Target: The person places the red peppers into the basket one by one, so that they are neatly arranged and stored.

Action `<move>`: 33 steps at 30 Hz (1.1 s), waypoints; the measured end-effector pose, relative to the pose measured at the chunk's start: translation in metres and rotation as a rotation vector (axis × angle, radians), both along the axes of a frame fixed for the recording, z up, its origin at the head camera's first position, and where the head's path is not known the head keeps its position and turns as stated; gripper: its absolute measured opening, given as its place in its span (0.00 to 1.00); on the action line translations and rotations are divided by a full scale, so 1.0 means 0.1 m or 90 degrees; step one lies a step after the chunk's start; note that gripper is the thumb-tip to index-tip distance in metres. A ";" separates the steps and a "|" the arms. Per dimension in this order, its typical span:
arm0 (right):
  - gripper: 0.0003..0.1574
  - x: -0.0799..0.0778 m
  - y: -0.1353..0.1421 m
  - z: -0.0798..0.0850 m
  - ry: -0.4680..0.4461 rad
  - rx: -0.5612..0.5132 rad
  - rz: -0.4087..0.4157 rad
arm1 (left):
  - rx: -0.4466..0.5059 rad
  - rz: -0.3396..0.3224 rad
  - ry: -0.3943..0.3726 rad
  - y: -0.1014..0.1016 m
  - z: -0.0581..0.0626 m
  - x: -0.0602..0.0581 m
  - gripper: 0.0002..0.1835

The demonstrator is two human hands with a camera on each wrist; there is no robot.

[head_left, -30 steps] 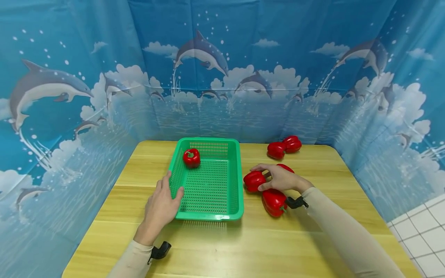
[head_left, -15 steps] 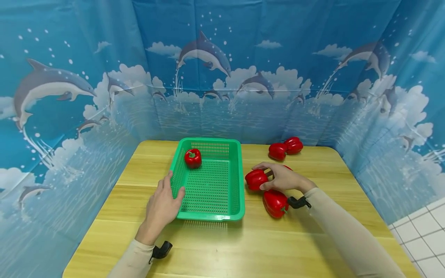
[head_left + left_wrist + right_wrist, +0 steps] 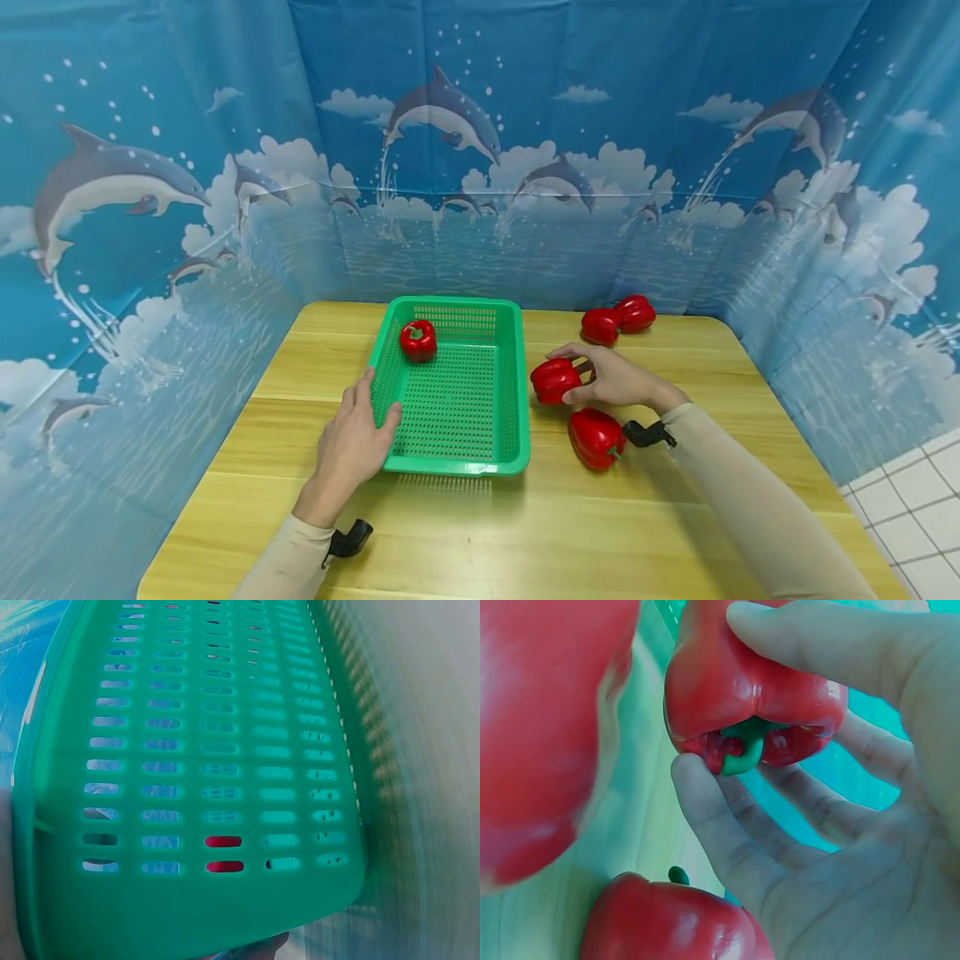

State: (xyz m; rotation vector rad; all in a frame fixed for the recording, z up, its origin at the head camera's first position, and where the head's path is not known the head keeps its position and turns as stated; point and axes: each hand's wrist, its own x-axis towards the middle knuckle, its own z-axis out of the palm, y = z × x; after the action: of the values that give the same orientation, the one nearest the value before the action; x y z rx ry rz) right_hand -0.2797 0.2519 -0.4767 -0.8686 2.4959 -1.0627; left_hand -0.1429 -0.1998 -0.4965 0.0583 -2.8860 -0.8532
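Observation:
My right hand (image 3: 618,379) holds a red bell pepper (image 3: 555,382) just right of the green basket, thumb on the near side and fingers on the far side. In the right wrist view, its green stem (image 3: 744,754) faces the palm. Whether it touches the table is unclear. My left hand (image 3: 351,446) rests at the left rim of the green plastic basket (image 3: 459,469), fingers extended along the side and thumb over the rim. Slotted basket wall (image 3: 187,900) fills most of the left wrist view. Another red bell pepper (image 3: 418,343) sits inside, at the far left corner.
A red bell pepper (image 3: 596,439) lies nearer me, below my right hand. Two more, a left one (image 3: 601,326) and a right one (image 3: 635,313), touch near the back edge of the wooden table (image 3: 480,542). A dolphin-print curtain (image 3: 480,242) surrounds the table.
The right hand and its pepper have shifted slightly away from me, apart from the nearer pepper. A pepper partly showing behind that hand is now hidden. The left hand stays at the basket.

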 end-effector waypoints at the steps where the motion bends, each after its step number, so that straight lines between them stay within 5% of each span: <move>1: 0.48 0.00 0.00 0.01 0.003 -0.001 0.001 | -0.002 -0.001 -0.001 0.00 0.00 0.00 0.47; 33: 0.49 -0.08 -0.28 0.57 0.016 -0.027 -0.044 | -0.058 0.002 -0.035 0.05 0.03 0.00 0.50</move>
State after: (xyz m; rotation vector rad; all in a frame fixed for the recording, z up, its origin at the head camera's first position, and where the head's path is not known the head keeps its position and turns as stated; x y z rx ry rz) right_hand -0.2881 0.2238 -0.4196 -0.8178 2.5501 -1.1385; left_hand -0.1434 -0.1946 -0.4931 0.0784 -2.9711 -0.7295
